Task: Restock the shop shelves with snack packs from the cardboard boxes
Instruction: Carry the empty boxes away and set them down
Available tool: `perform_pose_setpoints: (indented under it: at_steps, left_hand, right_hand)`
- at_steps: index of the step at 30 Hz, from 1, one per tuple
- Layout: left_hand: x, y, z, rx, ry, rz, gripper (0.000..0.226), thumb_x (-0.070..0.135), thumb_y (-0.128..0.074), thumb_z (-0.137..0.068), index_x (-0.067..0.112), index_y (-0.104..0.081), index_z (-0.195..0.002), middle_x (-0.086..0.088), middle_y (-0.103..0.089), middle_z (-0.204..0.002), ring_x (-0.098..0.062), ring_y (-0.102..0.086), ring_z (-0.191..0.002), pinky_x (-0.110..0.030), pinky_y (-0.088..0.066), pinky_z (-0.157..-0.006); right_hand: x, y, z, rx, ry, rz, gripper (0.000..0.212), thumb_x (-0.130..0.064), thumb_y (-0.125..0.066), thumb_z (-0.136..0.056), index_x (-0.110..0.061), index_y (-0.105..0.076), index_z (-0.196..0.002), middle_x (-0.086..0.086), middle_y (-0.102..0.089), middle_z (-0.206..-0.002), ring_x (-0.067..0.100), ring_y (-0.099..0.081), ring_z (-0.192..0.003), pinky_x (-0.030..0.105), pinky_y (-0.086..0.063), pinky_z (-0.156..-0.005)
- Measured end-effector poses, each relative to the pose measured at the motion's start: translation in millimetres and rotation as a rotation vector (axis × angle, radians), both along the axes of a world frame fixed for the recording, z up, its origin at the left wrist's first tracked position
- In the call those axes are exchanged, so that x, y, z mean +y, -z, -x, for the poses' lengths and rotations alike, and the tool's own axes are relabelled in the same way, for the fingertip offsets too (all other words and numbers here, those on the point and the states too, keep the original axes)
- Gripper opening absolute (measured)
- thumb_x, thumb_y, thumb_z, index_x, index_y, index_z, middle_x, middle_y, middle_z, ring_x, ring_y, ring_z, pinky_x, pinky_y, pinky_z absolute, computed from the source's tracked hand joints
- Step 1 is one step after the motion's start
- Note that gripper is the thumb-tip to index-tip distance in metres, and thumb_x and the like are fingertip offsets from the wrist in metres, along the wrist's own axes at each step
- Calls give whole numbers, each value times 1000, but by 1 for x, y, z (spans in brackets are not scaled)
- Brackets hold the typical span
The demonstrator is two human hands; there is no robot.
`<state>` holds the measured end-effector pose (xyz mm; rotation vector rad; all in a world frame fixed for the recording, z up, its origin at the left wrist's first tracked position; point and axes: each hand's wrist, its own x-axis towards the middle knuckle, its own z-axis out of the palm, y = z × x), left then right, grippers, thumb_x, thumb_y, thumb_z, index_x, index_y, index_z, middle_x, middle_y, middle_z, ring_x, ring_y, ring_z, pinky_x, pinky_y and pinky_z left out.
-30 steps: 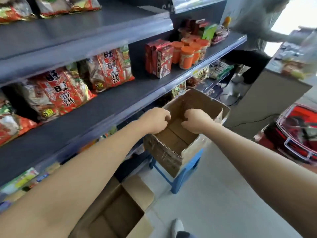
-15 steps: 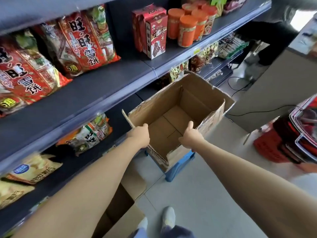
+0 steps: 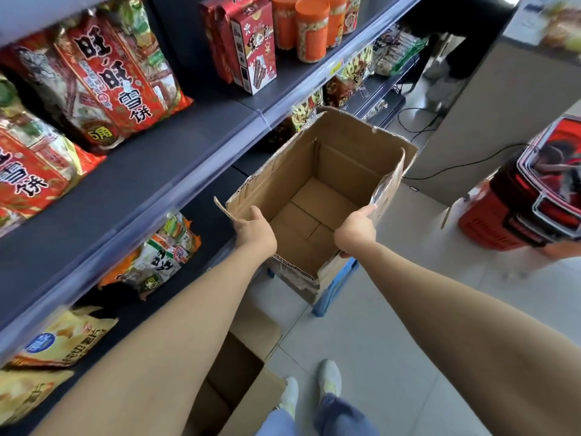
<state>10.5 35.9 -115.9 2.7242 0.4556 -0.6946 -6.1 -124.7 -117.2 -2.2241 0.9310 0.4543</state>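
My left hand [image 3: 256, 234] grips the near left corner of the cardboard box [image 3: 345, 158]. The thumb lies up along the rim and the fingers curl round the outside wall, out of sight. My right hand [image 3: 356, 231] holds the near right corner the same way, thumb stretched along the torn, taped edge and fingers wrapped under the flap. The box sits between my two arms, open at the top, and I see only its bare bottom flaps inside, with no packs in it. It is over a blue stool [image 3: 333, 291]; I cannot tell whether it rests on the stool or hangs from my grip.

Nearer to me, by my shoes [image 3: 330, 376], a second cardboard box [image 3: 239, 379] stands open on the floor, and what I see of its inside is bare.

To my left runs the dark shelf [image 3: 157, 184], just beside the box. On it lie red snack packs [image 3: 122, 80] with white lettering, then upright red cartons [image 3: 251, 48], then orange-lidded jars [image 3: 311, 29] further along. On the shelf below are an orange and white snack pack [image 3: 163, 256] and, closer to me, yellow crisp bags [image 3: 63, 338].

To the right, well apart from the box, a red shopping basket [image 3: 503, 221] stands on the tiled floor, and a black cable [image 3: 440, 171] trails behind it.
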Motion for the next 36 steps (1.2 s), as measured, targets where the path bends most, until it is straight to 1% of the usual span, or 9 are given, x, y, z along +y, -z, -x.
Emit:
perform_pose_setpoints:
  at_steps: [3,6,12,16,18,23,28,33,36]
  left_hand:
    - [-6,-11,1,-55,-55,87,82,0,-57,-88,16,-8,-151,-25,-27,-137,-30,-56,-104,-34,-53,-84]
    - [-17,-33,2,-108,4,118,81,2,-60,-87,14,-11,-150,-25,-29,-137,-25,-53,-99,-27,-46,-72]
    - [-66,-69,11,-114,202,140,83,9,-59,-88,16,-6,-151,-25,-23,-140,-24,-52,-88,-27,-47,-72]
    - [-123,-87,31,-80,313,182,82,-1,-55,-86,16,-6,-150,-26,-5,-151,-32,-58,-109,-27,-47,-72]
    - [-155,-96,41,-64,383,195,78,-5,-50,-87,13,-7,-150,-27,3,-153,-36,-55,-119,-29,-47,-80]
    - [-251,-111,64,-75,549,224,76,-5,-49,-87,11,-9,-150,-25,13,-155,-38,-49,-125,-30,-46,-86]
    - [-369,-117,94,-62,705,251,74,-11,-48,-82,8,-16,-146,-24,3,-153,-41,-50,-121,-31,-53,-69]
    - [-492,-119,131,-25,859,259,74,-11,-52,-79,5,-20,-144,-25,6,-152,-42,-58,-112,-36,-59,-72]
    - [-558,-116,155,-36,988,183,68,-6,-52,-82,0,-21,-142,-24,-4,-151,-39,-41,-129,-36,-58,-78]
  right_hand:
    - [-4,-13,5,-6,3,9,87,4,-48,-91,-4,16,-150,21,-51,-129,36,-62,-102,44,-60,-76]
    - [-16,-29,16,-50,38,19,74,2,-48,-90,-2,-4,-149,20,-54,-110,38,-61,-104,46,-60,-73]
    - [-58,-55,58,-121,178,107,64,-3,-48,-89,-5,-16,-145,19,-56,-122,38,-58,-111,44,-58,-81]
    - [-100,-67,94,-159,283,137,56,1,-48,-86,-6,-25,-137,19,-59,-110,38,-59,-108,46,-55,-87]
    - [-125,-71,111,-178,350,141,63,5,-50,-83,-11,-24,-137,19,-60,-110,37,-61,-104,46,-56,-84]
    - [-202,-81,156,-218,528,180,87,6,-51,-86,-22,-3,-153,16,-50,-138,32,-58,-113,42,-58,-84]
    - [-298,-97,209,-247,653,207,83,3,-50,-90,-23,-4,-154,10,-42,-148,29,-55,-121,35,-55,-89]
    - [-398,-111,261,-208,759,245,81,4,-50,-89,-23,-10,-154,10,-43,-147,31,-49,-128,38,-50,-95]
    - [-449,-115,290,-182,835,267,66,0,-50,-90,-17,-25,-149,11,-48,-143,32,-50,-127,41,-50,-96]
